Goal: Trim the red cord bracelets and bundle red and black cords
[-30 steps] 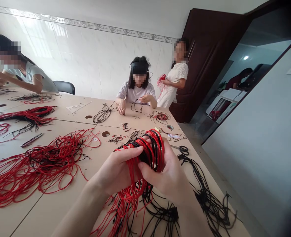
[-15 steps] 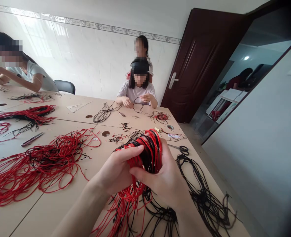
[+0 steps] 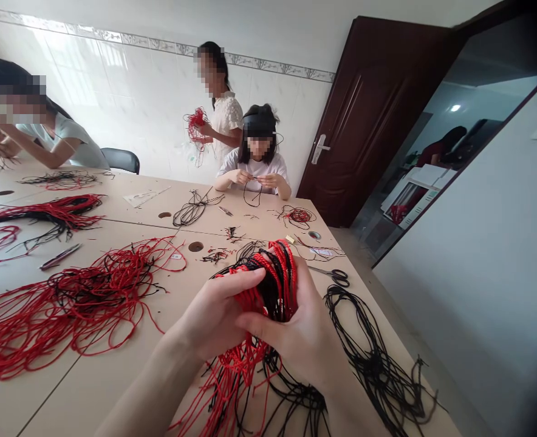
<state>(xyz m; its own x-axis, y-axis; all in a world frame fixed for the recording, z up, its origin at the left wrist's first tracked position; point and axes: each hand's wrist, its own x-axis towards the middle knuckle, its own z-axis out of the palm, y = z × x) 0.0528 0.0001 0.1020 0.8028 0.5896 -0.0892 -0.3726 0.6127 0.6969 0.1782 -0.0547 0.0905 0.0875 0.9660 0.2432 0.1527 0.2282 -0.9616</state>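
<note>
A looped bundle of red and black braided cords [image 3: 275, 276] is held between both hands above the table. My left hand [image 3: 223, 309] is closed on its left side, thumb lying across the cords. From the right, my right hand [image 3: 296, 328] wraps the same bundle, its thumb reaching over the front near the left palm. Most of my fingertips are hidden behind the loops. Loose red and black cord ends [image 3: 239, 376] hang below my hands toward the tabletop. Close to my right forearm lies a coil of black cords [image 3: 373, 352].
A big heap of red cords [image 3: 81, 297] spreads over the table's left side, a pen [image 3: 60, 257] behind it. Scissors [image 3: 336, 276] lie near the right edge. Across the table, a seated person [image 3: 254, 161] handles a cord; a standing person [image 3: 223, 115] holds red cords.
The standing person has moved left from behind the seated person, whose hands have come together on a cord. My hands and the bundle have barely moved.
</note>
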